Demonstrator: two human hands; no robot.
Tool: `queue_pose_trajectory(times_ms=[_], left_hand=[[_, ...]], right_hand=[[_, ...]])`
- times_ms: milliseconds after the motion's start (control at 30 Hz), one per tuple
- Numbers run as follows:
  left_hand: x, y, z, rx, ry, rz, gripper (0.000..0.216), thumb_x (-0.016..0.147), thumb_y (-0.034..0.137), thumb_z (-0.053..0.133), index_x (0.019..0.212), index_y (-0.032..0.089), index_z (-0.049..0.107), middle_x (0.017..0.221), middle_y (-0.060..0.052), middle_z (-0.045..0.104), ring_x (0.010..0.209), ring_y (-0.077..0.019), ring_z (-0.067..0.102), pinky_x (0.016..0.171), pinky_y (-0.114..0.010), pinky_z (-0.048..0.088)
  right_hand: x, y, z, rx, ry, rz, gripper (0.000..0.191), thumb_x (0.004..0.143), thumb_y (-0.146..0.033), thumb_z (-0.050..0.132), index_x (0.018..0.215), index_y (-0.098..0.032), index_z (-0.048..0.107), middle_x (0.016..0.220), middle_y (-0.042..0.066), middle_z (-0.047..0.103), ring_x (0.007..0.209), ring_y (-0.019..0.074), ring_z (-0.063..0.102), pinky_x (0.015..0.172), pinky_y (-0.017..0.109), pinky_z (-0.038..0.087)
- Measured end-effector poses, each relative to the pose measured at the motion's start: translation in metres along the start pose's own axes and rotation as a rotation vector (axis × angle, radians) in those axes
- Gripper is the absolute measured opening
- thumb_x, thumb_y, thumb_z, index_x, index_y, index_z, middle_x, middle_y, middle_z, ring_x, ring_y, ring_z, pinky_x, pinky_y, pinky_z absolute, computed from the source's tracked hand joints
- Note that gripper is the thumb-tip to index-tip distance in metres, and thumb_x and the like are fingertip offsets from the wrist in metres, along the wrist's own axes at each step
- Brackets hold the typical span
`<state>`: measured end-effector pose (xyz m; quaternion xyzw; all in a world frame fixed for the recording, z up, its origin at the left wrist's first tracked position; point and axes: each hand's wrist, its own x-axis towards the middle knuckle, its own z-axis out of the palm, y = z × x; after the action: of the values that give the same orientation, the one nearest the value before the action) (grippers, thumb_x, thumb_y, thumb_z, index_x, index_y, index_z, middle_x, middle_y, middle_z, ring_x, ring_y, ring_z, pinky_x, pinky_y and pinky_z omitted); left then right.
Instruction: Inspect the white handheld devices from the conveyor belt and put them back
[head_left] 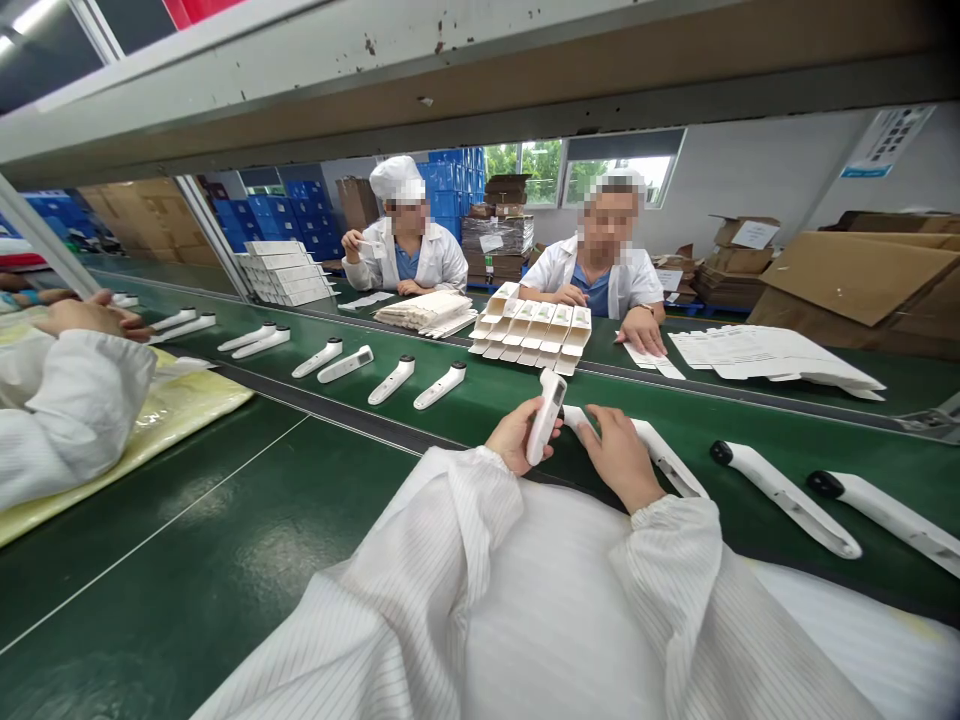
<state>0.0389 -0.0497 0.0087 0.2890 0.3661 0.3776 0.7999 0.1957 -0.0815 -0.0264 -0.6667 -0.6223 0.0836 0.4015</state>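
Observation:
My left hand (512,436) is wrapped round a white handheld thermometer (545,416), holding it upright above the green conveyor belt (480,400). My right hand (619,455) lies on another white thermometer (664,460) flat on the belt, fingers pressed onto its head end. Both arms wear white striped sleeves.
More white thermometers (784,497) lie in a row along the belt to left and right. Across the belt two people in white coats sit by open white cartons (534,330) and paper sheets (757,352). Another person's sleeve (67,410) rests at left on a yellow sheet (176,410). A shelf runs overhead.

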Motion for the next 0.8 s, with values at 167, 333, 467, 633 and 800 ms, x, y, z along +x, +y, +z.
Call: queue_pose_trajectory(times_ms=[167,333,467,633,800], left_hand=[[0.003,-0.01,0.004,0.01,-0.044,0.153,0.021,0.071,0.014,0.062,0.091,0.017,0.056,0.077,-0.002,0.061,0.07,-0.012,0.058,0.067,-0.024,0.046],[0.006,0.006,-0.01,0.541,0.087,0.272,0.023,0.08,0.023,0.051,0.101,0.016,0.057,0.1,-0.009,0.062,0.094,-0.0195,0.059,0.085,-0.035,0.045],[0.011,0.032,-0.046,1.382,0.544,0.545,0.047,0.077,0.019,0.054,0.124,0.015,0.049,0.136,-0.016,0.043,0.129,-0.029,0.034,0.106,-0.045,0.026],[0.019,0.051,-0.088,1.627,0.852,0.339,0.059,0.084,0.03,0.047,0.138,0.014,0.032,0.144,-0.017,0.032,0.135,-0.0309,0.023,0.104,-0.048,0.026],[0.022,0.05,-0.086,1.549,0.745,0.337,0.045,0.08,0.017,0.047,0.125,0.014,0.048,0.129,-0.019,0.048,0.126,-0.0336,0.036,0.101,-0.049,0.027]], right_hand=[[-0.005,-0.021,0.002,0.699,-0.247,0.105,0.038,0.073,-0.045,0.061,0.103,-0.021,0.059,0.1,0.007,0.062,0.087,0.0219,0.059,0.08,0.038,0.048],[-0.008,-0.024,-0.001,1.022,-0.337,0.312,0.041,0.066,-0.042,0.07,0.1,-0.023,0.061,0.096,0.003,0.063,0.09,0.0202,0.058,0.071,0.031,0.049],[-0.008,-0.02,-0.004,1.054,-0.341,0.352,0.032,0.069,-0.047,0.068,0.089,-0.022,0.064,0.089,0.002,0.063,0.085,0.0187,0.057,0.067,0.028,0.05],[-0.009,-0.025,-0.007,1.045,-0.328,0.411,0.029,0.073,-0.051,0.063,0.083,-0.023,0.062,0.085,0.002,0.063,0.081,0.0178,0.058,0.061,0.026,0.048],[-0.009,-0.029,-0.009,1.022,-0.345,0.423,0.026,0.075,-0.048,0.062,0.08,-0.023,0.061,0.088,0.003,0.066,0.081,0.019,0.06,0.061,0.028,0.048]])
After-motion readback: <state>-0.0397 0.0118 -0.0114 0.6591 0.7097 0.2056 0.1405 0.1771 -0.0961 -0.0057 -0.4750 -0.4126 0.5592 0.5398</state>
